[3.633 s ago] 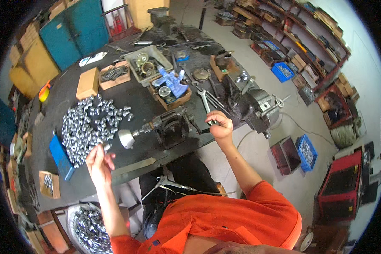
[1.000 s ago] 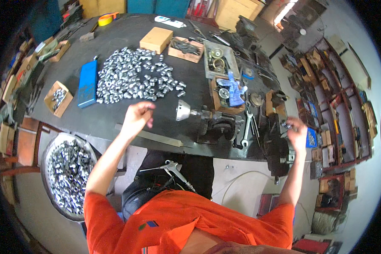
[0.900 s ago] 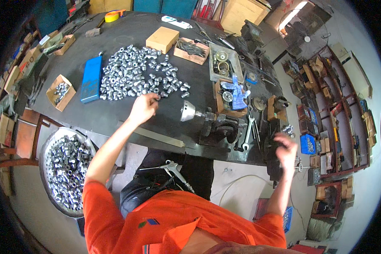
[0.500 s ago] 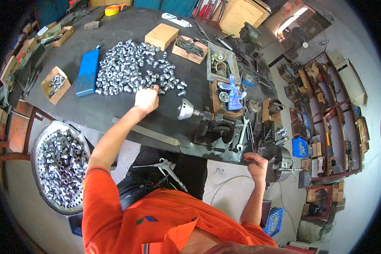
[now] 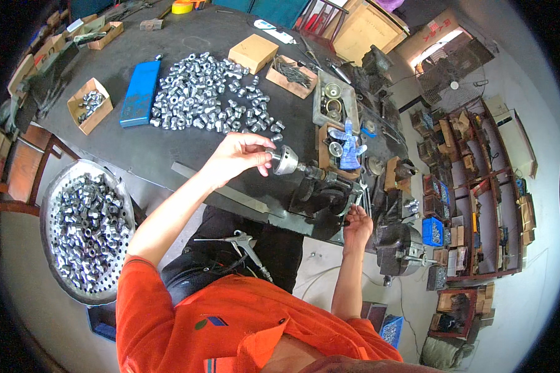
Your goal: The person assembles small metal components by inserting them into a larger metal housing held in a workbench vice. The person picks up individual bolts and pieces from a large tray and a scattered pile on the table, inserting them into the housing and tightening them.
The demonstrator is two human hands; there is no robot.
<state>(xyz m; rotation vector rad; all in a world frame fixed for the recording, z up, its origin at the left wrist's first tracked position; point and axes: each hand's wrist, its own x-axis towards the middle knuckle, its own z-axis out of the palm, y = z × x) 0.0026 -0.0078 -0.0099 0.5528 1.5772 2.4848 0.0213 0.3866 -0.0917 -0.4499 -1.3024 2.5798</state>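
My left hand (image 5: 233,156) reaches over the dark workbench (image 5: 130,155), its fingertips pinched on a small metal fitting at the mouth of a round steel chuck (image 5: 285,160). The fitting is mostly hidden by my fingers. The chuck belongs to a small dark machine (image 5: 323,193) at the bench's near edge. My right hand (image 5: 358,225) is below that machine at the bench edge, palm showing, fingers loosely curled up against its underside, with nothing seen in it. A heap of shiny metal fittings (image 5: 208,99) lies just beyond my left hand.
A blue box (image 5: 140,93) and a small carton of parts (image 5: 90,107) lie left of the heap. A perforated round basin (image 5: 56,186) full of fittings stands at lower left. An air gun (image 5: 242,239) hangs by my lap, a vise (image 5: 399,250) is right of the machine, and shelves (image 5: 479,186) stand beyond.
My left hand left the heap of fittings and came to the chuck. My right hand swung in from the far right to the machine's underside.
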